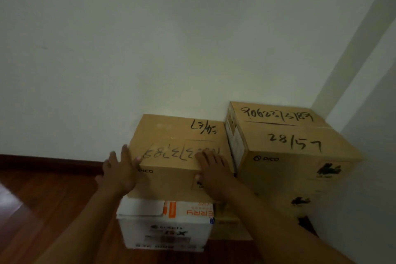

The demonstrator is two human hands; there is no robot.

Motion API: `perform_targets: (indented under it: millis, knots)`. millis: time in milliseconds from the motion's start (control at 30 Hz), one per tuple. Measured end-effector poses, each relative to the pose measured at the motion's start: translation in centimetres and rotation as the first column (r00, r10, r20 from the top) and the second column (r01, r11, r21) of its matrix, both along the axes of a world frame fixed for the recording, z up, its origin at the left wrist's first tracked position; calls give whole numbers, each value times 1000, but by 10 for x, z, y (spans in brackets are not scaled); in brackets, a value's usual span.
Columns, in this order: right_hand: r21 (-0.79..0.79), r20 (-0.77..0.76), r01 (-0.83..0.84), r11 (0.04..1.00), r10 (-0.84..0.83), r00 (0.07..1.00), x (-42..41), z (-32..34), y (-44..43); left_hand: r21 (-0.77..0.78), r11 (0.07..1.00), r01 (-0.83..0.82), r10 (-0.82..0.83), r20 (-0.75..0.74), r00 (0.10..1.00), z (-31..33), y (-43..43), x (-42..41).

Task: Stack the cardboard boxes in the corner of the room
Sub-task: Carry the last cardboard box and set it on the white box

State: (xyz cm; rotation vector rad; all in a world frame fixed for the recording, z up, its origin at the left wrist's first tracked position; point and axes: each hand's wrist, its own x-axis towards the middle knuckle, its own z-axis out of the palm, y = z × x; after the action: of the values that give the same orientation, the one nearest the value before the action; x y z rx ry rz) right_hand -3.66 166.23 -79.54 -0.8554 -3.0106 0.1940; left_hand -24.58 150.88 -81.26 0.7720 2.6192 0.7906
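Observation:
A brown cardboard box (pixel 175 135) with black handwritten numbers rests on top of a white box (pixel 165 229) with orange print. My left hand (pixel 119 171) lies flat against the brown box's left front corner, fingers spread. My right hand (pixel 212 169) presses on its front top edge near the right side, fingers over the top. To the right, a taller stack stands in the corner: a brown box marked "28/57" (pixel 291 141) sits on another brown box (pixel 278 201).
White walls meet in a corner (pixel 315 100) behind the right stack. A dark wooden skirting board (pixel 49 162) runs along the back wall, above a reddish wooden floor (pixel 42 210) at the left.

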Motion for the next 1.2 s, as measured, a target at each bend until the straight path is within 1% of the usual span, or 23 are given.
perform_targets:
  millis: [33,67,100,133,167,200,233,300,333,367,433,467,533,633,700,833,900,967,1067,1133,1200]
  knots:
    - [-50,12,-2,999,3,1000,2,9,-3,-73,997,-28,18,-132,991,5,1,6]
    - [-67,-11,-27,997,26,1000,4,17,-6,-74,997,3,-23,-269,963,8,4,12]
    - [-6,-74,-77,997,76,994,8,26,-10,-63,994,95,-112,-387,915,10,8,19]
    - [146,-142,-126,981,147,979,12,34,-13,-74,975,211,-220,-472,853,11,13,27]
    - [320,-183,-133,938,200,963,17,42,-15,-99,942,319,-322,-522,790,11,19,35]
    - [461,-222,-93,882,217,951,24,49,-14,-127,905,407,-408,-530,743,10,26,44]
    - [547,-267,-25,836,203,942,32,56,-10,-154,869,470,-478,-508,716,10,33,52]
    - [607,-328,136,783,90,940,53,61,4,-227,813,536,-577,-433,692,6,49,65]
    - [603,-346,216,768,8,938,66,59,12,-266,802,535,-595,-425,682,3,54,70]
    - [578,-362,296,760,-87,928,77,55,19,-294,808,510,-588,-451,671,0,58,74]
    - [450,-394,429,783,-257,882,91,43,27,-294,845,447,-533,-541,651,-6,60,77]
    - [384,-419,456,803,-288,861,92,36,29,-288,856,429,-514,-569,642,-9,60,77]
    - [334,-473,455,826,-271,839,89,27,34,-297,860,415,-507,-590,628,-14,61,75]
    - [320,-526,438,840,-227,819,85,23,41,-319,864,389,-502,-605,618,-15,63,74]
    - [314,-536,447,837,-233,812,87,23,41,-321,860,397,-509,-598,619,-13,63,77]
    - [294,-464,443,847,-279,841,88,33,37,-323,849,418,-527,-564,635,-7,61,77]
    - [270,-426,405,873,-269,864,93,38,38,-355,822,446,-570,-531,627,-3,60,73]
    - [290,-400,379,879,-249,882,102,37,41,-399,806,436,-591,-509,626,2,59,68]
    - [339,-395,435,834,-293,871,114,31,39,-374,860,347,-503,-511,696,3,50,69]
    - [347,-399,456,819,-312,863,110,30,39,-349,878,327,-473,-534,701,-2,46,74]
    - [362,-372,463,809,-330,868,106,30,40,-341,884,319,-463,-553,693,-3,44,78]
